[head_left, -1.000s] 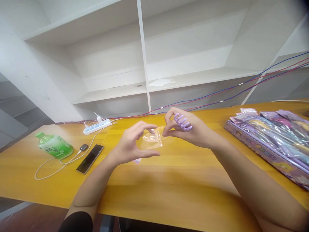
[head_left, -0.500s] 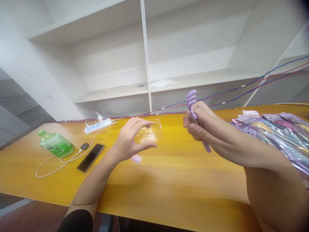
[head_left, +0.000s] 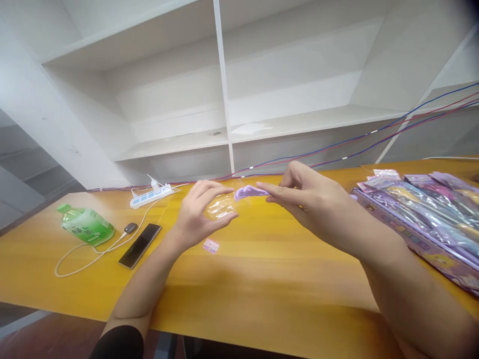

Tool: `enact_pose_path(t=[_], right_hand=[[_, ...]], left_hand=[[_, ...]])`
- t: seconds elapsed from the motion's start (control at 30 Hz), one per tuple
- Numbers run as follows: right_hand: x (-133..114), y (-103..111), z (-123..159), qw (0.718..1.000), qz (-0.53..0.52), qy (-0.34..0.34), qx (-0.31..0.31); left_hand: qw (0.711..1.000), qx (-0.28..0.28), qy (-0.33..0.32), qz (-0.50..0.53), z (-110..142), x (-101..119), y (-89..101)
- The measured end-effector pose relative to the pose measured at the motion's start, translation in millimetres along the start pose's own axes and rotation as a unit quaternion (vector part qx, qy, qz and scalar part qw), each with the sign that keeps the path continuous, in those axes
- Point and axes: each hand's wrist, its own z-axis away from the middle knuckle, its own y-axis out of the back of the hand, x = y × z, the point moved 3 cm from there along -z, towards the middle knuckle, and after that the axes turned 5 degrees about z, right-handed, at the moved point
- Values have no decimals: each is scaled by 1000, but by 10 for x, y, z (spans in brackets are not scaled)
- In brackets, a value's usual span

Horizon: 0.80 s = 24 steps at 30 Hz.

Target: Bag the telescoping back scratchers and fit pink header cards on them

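Note:
My left hand point(head_left: 198, 214) pinches a small clear plastic bag point(head_left: 221, 207) between thumb and fingers, a little above the yellow table point(head_left: 262, 279). My right hand point(head_left: 310, 197) holds a purple comb-like hair clip point(head_left: 250, 191) by its fingertips, with the clip's end at the bag's open side. Only part of the clip shows past the fingers. A small pink sticker point(head_left: 211, 245) lies on the table just below my left hand.
A box of purple packaged items point(head_left: 422, 214) lies at the right. At the left are a green bottle point(head_left: 87, 225) on its side, a black phone point(head_left: 139, 245) with a white cable, and a white power strip point(head_left: 150, 195). White shelves stand behind the table.
My right hand came down from a raised grip on the upright clip and swung left, bringing the clip level to the bag's mouth. My left hand kept the bag nearly still.

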Motion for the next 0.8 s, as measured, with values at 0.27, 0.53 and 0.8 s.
enact_pose_path(t=[0.27, 0.53, 0.8], right_hand=[[13, -59, -105, 998, 66, 11, 10], [26, -50, -152, 999, -7, 21, -23], [65, -97, -170, 999, -23, 20, -15]], left_hand=[[993, -32, 64, 94, -3, 9, 30], [992, -28, 55, 110, -8, 1, 52], [996, -19, 20, 89, 17, 12, 31]])
